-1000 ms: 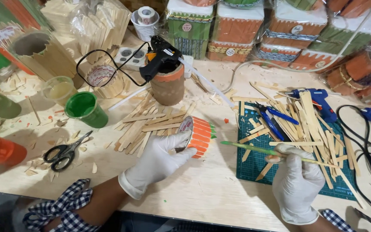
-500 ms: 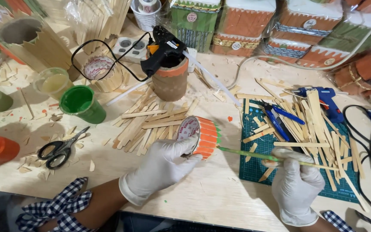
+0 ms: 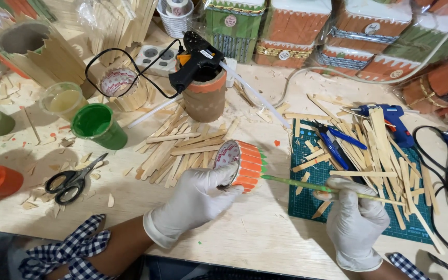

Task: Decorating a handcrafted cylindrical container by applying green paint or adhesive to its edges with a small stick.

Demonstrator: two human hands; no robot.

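Your gloved left hand (image 3: 195, 199) grips the orange can (image 3: 245, 165), which lies on its side on the table (image 3: 245, 233), fingers hooked into its open end. Your gloved right hand (image 3: 353, 218) pinches a green brush (image 3: 307, 185), its tip touching the can's lower edge. Sticks (image 3: 177, 148) lie just behind the can; a green cutting mat (image 3: 307, 202) sits under the right hand.

Single head camera, looking steeply down, close over worktable (image 3: 255, 238).

Clear-wrapped orange and green boxes (image 3: 307, 31) along table back; round labels, apparently.
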